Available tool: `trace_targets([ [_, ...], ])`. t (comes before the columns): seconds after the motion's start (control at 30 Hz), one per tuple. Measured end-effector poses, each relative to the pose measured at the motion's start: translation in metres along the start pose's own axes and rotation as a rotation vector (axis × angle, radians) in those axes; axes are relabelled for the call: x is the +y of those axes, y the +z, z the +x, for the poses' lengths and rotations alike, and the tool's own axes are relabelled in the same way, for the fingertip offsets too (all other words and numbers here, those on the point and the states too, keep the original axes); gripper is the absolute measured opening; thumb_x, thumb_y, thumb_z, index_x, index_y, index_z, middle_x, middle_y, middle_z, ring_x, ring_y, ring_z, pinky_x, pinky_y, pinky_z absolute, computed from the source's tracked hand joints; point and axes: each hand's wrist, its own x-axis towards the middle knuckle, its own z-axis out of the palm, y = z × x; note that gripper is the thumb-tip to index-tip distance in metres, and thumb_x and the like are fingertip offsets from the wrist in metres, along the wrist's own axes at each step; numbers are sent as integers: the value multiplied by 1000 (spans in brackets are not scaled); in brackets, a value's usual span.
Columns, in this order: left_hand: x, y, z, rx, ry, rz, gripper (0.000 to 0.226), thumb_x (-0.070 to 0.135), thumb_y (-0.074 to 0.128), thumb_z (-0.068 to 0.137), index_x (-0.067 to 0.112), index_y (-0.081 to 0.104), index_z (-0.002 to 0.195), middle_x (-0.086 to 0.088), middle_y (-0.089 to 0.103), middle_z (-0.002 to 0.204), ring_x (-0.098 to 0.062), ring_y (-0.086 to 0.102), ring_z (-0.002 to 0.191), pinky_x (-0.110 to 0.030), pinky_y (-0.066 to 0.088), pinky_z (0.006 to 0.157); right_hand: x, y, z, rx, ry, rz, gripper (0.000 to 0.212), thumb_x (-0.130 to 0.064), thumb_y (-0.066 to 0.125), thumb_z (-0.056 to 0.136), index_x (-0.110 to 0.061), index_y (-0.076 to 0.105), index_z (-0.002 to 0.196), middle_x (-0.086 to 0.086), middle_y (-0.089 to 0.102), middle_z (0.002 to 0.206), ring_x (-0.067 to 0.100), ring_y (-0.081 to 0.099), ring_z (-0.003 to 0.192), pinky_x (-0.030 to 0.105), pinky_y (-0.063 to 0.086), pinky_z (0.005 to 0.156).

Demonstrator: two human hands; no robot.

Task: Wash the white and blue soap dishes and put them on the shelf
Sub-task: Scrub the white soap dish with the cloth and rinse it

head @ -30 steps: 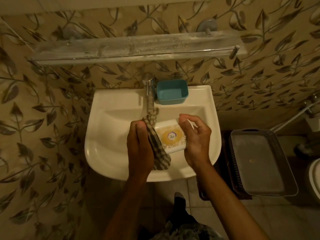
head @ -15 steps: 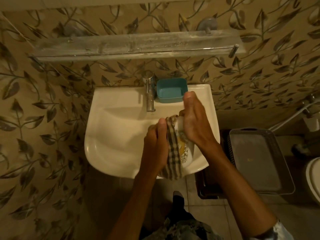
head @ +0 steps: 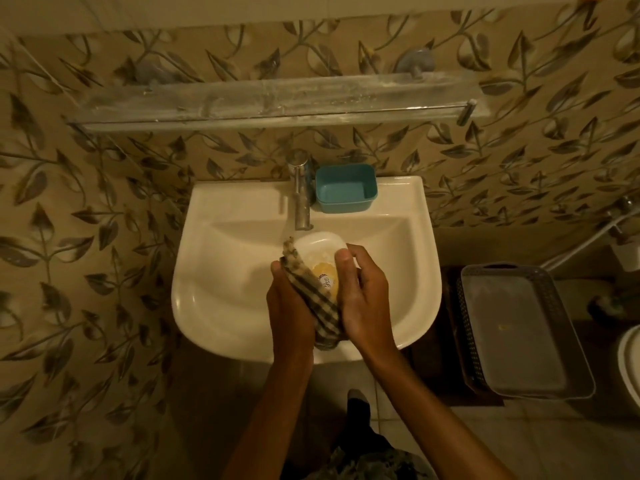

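The white soap dish (head: 318, 249), with a yellow round label, is held over the white sink (head: 221, 271) just below the tap. My right hand (head: 363, 292) grips its right side. My left hand (head: 291, 306) presses a checked cloth (head: 320, 299) against its left side. The blue soap dish (head: 345, 193) stands upright on the sink's back ledge, right of the tap. The glass shelf (head: 277, 98) runs along the wall above the sink and holds nothing.
A chrome tap (head: 300, 192) stands at the sink's back centre; no water stream shows. A grey plastic basket (head: 519, 327) sits to the right of the sink. A white toilet edge (head: 632, 368) shows at far right. Leaf-patterned tiles cover the wall.
The white dish was turned from tilted on edge to lying with its far end toward the tap. Both hands shifted left and back toward the sink's middle, cloth still against the dish.
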Motion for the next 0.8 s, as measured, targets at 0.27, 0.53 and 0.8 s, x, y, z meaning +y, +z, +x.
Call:
trace_targets([
  [0.27,34,-15,9,-50,172,291,47,41,25,99,9,59,98,-14,64,100,-26,61,94,-38,53,85,-18,-36,12,-299,-123,-167,29,-42,43,97,-28,68,101,-12,73,93,5,68,91,19,54,81],
  [0.53,40,-1,11,-297,144,659,49,53,33,95,11,57,105,-14,58,121,-23,52,102,-34,36,89,-35,-61,27,-556,-193,-530,31,-40,51,92,-18,68,78,-1,74,79,10,69,72,41,55,69],
  [0.8,-6,-1,-10,-252,-6,261,37,42,30,99,28,63,86,-2,69,98,-1,65,83,-20,53,75,-47,-70,55,-251,-188,-304,36,-39,57,91,-21,63,60,-11,66,58,4,64,56,25,49,52],
])
